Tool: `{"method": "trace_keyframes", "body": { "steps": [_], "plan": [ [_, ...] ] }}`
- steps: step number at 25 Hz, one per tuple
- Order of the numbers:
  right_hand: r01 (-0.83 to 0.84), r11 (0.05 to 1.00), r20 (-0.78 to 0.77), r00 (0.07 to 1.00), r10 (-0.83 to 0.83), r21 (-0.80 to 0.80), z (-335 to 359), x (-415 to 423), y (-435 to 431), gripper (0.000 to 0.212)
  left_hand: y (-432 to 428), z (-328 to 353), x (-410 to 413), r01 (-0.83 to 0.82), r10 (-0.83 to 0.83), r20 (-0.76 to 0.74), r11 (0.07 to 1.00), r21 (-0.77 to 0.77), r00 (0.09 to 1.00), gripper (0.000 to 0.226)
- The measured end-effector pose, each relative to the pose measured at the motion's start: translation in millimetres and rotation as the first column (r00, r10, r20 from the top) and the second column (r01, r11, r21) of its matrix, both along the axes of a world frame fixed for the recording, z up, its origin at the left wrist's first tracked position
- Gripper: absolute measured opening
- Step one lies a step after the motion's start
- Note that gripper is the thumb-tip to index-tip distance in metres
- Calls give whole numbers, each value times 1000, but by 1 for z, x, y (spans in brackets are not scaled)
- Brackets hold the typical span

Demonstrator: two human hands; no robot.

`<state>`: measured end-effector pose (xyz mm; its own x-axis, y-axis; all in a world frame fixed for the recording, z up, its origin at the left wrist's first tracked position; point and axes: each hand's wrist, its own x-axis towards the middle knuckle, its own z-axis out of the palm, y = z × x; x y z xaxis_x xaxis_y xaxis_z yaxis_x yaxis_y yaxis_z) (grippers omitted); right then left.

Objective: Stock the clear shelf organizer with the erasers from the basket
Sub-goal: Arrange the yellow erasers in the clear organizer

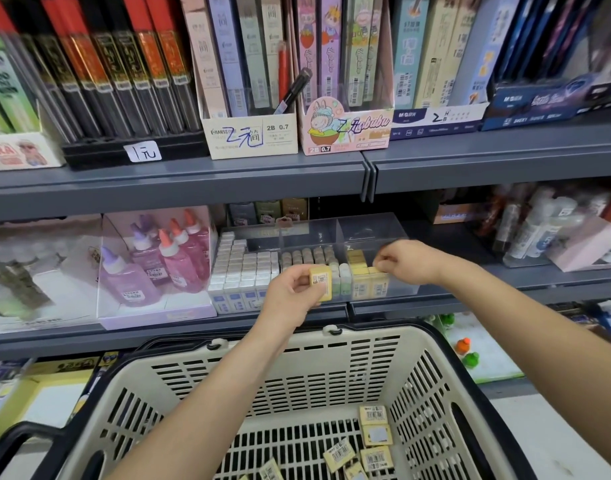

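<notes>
The clear shelf organizer (373, 226) stands on the middle shelf with rows of white erasers (241, 271), grey-green ones (307, 256) and yellow ones (361, 271). My left hand (290, 296) holds a yellow eraser (320, 282) in front of the organizer, barcode facing me. My right hand (406, 261) reaches into the right compartment and pinches a yellow eraser (378, 268) at the top of that stack. Below, the beige basket (297, 372) holds several more yellow erasers (373, 441) on its slatted floor.
Pink and purple glue bottles (165, 261) sit in a display left of the organizer. White bottles (539, 230) stand to its right. Pencil-lead boxes (252, 133) fill the upper shelf. The basket's black handle (16, 441) lies at the lower left.
</notes>
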<state>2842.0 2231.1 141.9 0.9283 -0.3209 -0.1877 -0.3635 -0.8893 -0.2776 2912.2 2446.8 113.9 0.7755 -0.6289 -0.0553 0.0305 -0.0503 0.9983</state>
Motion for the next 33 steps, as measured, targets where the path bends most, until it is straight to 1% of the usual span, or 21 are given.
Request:
{"method": "trace_keyframes", "body": {
  "steps": [3, 5, 6, 7, 8, 9, 10, 11, 12, 14, 16, 17, 19, 20, 21, 23, 24, 26, 28, 31, 33],
  "plan": [
    [-30, 1000, -57, 998, 29, -4, 1, 2, 2, 32, 1, 0, 0, -9, 9, -25, 1000, -1, 1000, 25],
    [-56, 997, -52, 997, 53, -46, 5, -1, 6, 32, 1, 0, -2, 2, -2, -22, 1000, -21, 1000, 25],
    [-48, 996, 5, 999, 48, -77, 8, -3, 10, 31, 1, 1, -4, 4, -5, -19, 1000, -23, 1000, 25],
    [-27, 995, 105, 994, 37, -97, 11, -6, 16, 30, 0, 1, -4, 5, -5, -18, 1000, -23, 1000, 25],
    [-7, 998, 228, 973, 21, -63, 14, -10, 24, 28, -1, 0, -4, 6, -6, -19, 1000, -21, 1000, 24],
    [-9, 999, 335, 942, -6, 44, 16, -14, 34, 26, -2, 0, -4, 11, -11, -18, 1000, -18, 1000, 23],
    [-41, 982, 393, 919, -34, 182, 18, -18, 45, 25, -5, 0, -4, 21, -21, -13, 1000, -14, 1000, 22],
    [-82, 957, 406, 913, -40, 279, 19, -22, 56, 24, -7, -1, -6, 36, -36, -7, 999, -12, 999, 21],
    [-109, 949, 398, 917, -19, 295, 18, -26, 64, 23, -10, -1, -9, 50, -50, -4, 999, -11, 999, 20],
    [-114, 965, 381, 924, 16, 236, 16, -30, 70, 19, -12, -2, -16, 70, -70, 3, 998, -5, 998, 18],
    [-76, 955, 378, 925, -39, 286, 19, -33, 62, 13, -10, -3, -18, 75, -75, 17, 997, -1, 997, 18],
    [-55, 944, 383, 920, -78, 326, 21, -34, 55, 11, -7, -4, -17, 66, -67, 35, 998, 13, 997, 18],
    [25, 932, 406, 896, -181, 361, 26, -34, 36, 9, 3, -5, -10, 25, -39, 143, 995, 96, 989, 20],
    [80, 937, 417, 880, -227, 341, 28, -32, 26, 9, 9, -5, -7, 4, -35, 213, 989, 147, 976, 19],
    [142, 956, 424, 872, -244, 257, 28, -28, 16, 12, 13, -6, -5, -12, -40, 275, 982, 187, 961, 17],
    [213, 977, 401, 896, -191, -12, 26, -20, 4, 22, 20, -9, -3, -32, -50, 342, 973, 229, 938, 10],
    [213, 973, 368, 915, -167, -87, 23, -16, 1, 26, 22, -11, -5, -34, -57, 353, 969, 245, 934, 7],
    [180, 978, 279, 950, -144, -109, 16, -8, 0, 28, 26, -16, -7, -40, -76, 371, 955, 294, 925, 9],
    [120, 988, 152, 983, -105, -92, 8, 1, 2, 25, 30, -21, -7, -56, -82, 396, 945, 323, 915, 11],
    [55, 995, -31, 998, -58, -79, 0, 10, 4, 28, 33, -21, -7, -51, -68, 394, 958, 283, 917, 10],
    [2, 995, -105, 994, -12, -100, -2, 14, 5, 33, 37, -21, -9, -60, -49, 403, 965, 254, 914, 13]
  ]
}}
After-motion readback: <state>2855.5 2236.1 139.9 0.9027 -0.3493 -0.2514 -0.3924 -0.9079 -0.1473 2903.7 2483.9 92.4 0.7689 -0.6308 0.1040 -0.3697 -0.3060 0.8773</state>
